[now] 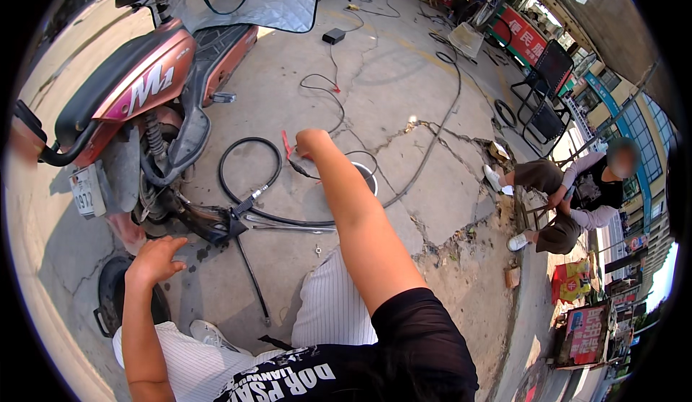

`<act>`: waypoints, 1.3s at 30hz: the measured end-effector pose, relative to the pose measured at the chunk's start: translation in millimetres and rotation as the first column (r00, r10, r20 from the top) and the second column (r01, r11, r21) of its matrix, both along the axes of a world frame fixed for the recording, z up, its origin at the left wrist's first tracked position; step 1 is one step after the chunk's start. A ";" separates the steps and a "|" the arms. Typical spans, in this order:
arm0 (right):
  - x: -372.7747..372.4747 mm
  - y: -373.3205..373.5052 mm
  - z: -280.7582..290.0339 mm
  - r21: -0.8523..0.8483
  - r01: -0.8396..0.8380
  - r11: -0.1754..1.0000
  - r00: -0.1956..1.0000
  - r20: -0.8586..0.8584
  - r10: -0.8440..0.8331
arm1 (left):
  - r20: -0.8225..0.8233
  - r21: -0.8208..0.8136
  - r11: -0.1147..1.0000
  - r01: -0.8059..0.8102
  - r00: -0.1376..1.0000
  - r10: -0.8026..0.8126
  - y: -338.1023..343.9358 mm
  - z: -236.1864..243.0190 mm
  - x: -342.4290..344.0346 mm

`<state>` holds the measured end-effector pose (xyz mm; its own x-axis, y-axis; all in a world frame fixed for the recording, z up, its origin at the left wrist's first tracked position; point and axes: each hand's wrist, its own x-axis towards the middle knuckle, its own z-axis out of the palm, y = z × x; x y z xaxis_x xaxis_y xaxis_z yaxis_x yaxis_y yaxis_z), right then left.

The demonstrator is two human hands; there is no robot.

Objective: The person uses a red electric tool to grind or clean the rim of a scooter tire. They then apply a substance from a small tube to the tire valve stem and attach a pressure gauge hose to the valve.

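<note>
Scooter point(155, 63), ground to its right: right hand point(313, 143) at a red clip point(287, 145).

From where I stand, the red clip is well right of the scooter's rear, just beside the right hand, with a dark lead point(305, 174) near it. That hand's fingers are curled downward; I cannot tell whether they grip anything. The left hand point(153, 259), near the scooter's rear, is released, fingers spread, nothing held. A hose point(221, 173) loops between the scooter and the red clip. Step in hand, as I judge it: reaching for or handling the red clip. The next move would appear to call for a sure pinch, lead kept clear of the hose.
</note>
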<state>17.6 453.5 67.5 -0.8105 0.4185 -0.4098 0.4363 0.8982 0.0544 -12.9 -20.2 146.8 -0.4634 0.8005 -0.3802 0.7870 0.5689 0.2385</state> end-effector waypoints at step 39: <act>-0.9 3.3 -6.1 0.011 -0.046 0.999 0.999 0.026 0.046 | -0.011 -0.007 1.000 0.024 1.000 -0.024 -3.5 -7.0 0.1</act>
